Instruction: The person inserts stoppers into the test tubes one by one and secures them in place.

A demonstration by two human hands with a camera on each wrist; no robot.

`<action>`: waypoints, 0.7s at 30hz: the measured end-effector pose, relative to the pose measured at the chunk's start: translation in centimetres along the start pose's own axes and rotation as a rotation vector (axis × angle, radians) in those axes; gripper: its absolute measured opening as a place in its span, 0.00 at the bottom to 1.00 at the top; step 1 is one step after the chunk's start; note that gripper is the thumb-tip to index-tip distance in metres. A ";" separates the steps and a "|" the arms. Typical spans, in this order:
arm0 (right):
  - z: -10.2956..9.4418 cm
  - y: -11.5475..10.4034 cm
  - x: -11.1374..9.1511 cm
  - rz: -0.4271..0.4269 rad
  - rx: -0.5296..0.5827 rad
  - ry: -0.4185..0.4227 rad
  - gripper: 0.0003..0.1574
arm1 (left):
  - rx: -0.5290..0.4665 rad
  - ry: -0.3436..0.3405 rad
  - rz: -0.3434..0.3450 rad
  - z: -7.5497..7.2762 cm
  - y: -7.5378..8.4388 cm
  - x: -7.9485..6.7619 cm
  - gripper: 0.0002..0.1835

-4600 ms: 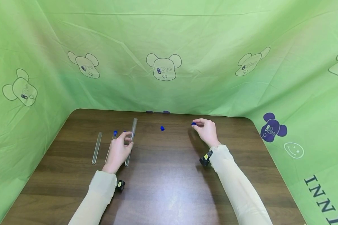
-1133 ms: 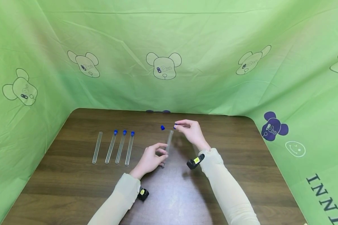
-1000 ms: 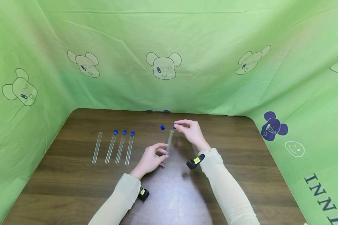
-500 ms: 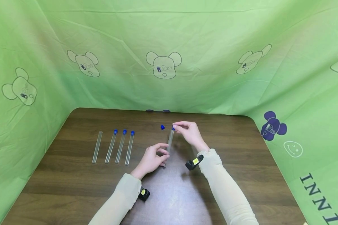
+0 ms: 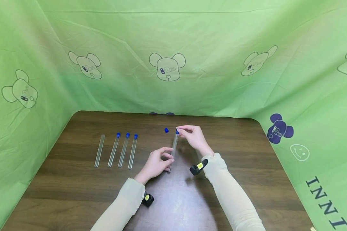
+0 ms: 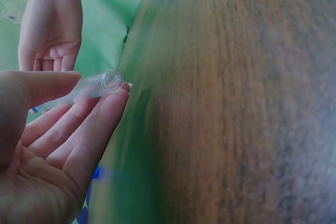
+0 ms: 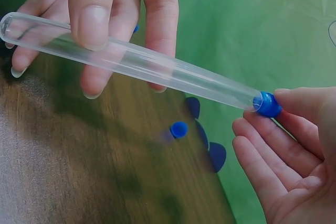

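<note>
My left hand (image 5: pixel 155 163) pinches a clear test tube (image 5: pixel 175 143) between thumb and fingers, its rounded end towards me and its mouth tilted up and away. With thumb and fingertips my right hand (image 5: pixel 195 137) holds a blue cap (image 7: pixel 269 105) at the tube's mouth. In the right wrist view the cap's narrower part sits inside the tube's rim. A second blue cap (image 5: pixel 166 130) lies loose on the table, just left of the held tube's top.
On the wooden table (image 5: pixel 75 192), left of my hands, several test tubes lie side by side. Blue caps close three of them, such as one capped tube (image 5: pixel 132 152); the leftmost tube (image 5: pixel 99 151) is uncapped. A green printed cloth (image 5: pixel 167 96) surrounds the table's back and sides.
Earlier the left hand was at the row on the left; it moved right with the tube. The right hand brought the cap leftwards from the right and onto the tube's mouth.
</note>
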State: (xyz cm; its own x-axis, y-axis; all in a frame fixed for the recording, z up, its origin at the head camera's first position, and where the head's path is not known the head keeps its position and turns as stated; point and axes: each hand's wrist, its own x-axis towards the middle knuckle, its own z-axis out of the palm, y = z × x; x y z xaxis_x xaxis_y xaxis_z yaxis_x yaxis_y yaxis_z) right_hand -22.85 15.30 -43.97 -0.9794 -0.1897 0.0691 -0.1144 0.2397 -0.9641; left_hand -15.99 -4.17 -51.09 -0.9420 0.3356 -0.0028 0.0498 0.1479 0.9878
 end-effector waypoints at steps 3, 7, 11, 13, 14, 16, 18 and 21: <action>0.1 -0.2 -0.1 0.006 -0.010 0.000 0.15 | -0.010 0.000 -0.002 0.1 0.0 0.1 0.20; 0.2 1.4 0.4 0.007 0.003 0.005 0.16 | -0.017 -0.001 -0.001 0.2 0.0 0.1 0.20; 0.4 2.2 0.6 0.004 0.012 0.029 0.16 | -0.036 0.004 0.001 0.3 0.0 0.1 0.21; 0.6 2.3 0.6 0.001 0.025 0.035 0.17 | -0.052 0.011 0.000 0.3 0.0 0.1 0.21; 0.7 2.3 0.6 0.002 0.032 0.037 0.17 | -0.060 0.013 -0.001 0.3 0.0 0.1 0.21; 0.8 2.2 0.5 0.005 0.053 0.037 0.16 | -0.074 0.019 -0.003 0.4 0.0 0.1 0.21; 0.9 2.2 0.5 0.007 0.061 0.031 0.16 | -0.079 0.023 -0.006 0.4 0.0 0.1 0.21; 1.0 2.3 0.4 0.012 0.064 0.014 0.17 | -0.077 0.028 -0.007 0.3 0.0 0.1 0.21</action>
State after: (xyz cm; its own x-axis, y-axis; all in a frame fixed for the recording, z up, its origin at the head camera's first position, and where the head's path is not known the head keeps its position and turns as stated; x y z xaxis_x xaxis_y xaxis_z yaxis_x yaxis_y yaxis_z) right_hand -23.38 14.82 -46.45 -0.9829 -0.1735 0.0610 -0.0925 0.1801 -0.9793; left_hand -15.98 -3.87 -51.16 -0.9511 0.3089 -0.0060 0.0188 0.0772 0.9968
